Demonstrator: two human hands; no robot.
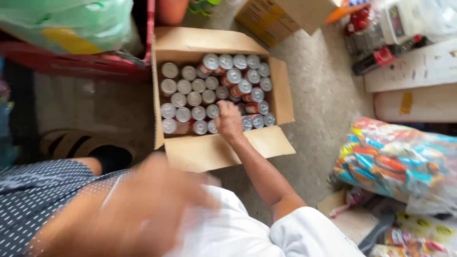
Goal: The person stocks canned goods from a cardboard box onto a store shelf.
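Grey concrete floor (pixel 323 95) lay under everything, rough and a bit dusty. On it sat an open cardboard box (pixel 200 152) with its flaps folded out. Rows of small cans (pixel 190 100) stood upright inside it, packed close together, their round silver tops facing up. Some cans on the right side of the box leaned over and showed red sides.

The right hand (pixel 229 120) reached down into the box, near its front edge. Its fingers were curled around the top of one can in the front rows, touching the cans beside it too. The left hand (pixel 143 200) was up close to the camera and very blurry, so I could not tell if its fingers were open or closed.

A clear bag of bright snack packets (pixel 395 162) lay to the right. A brown sandal (pixel 71 143) showed on the left.
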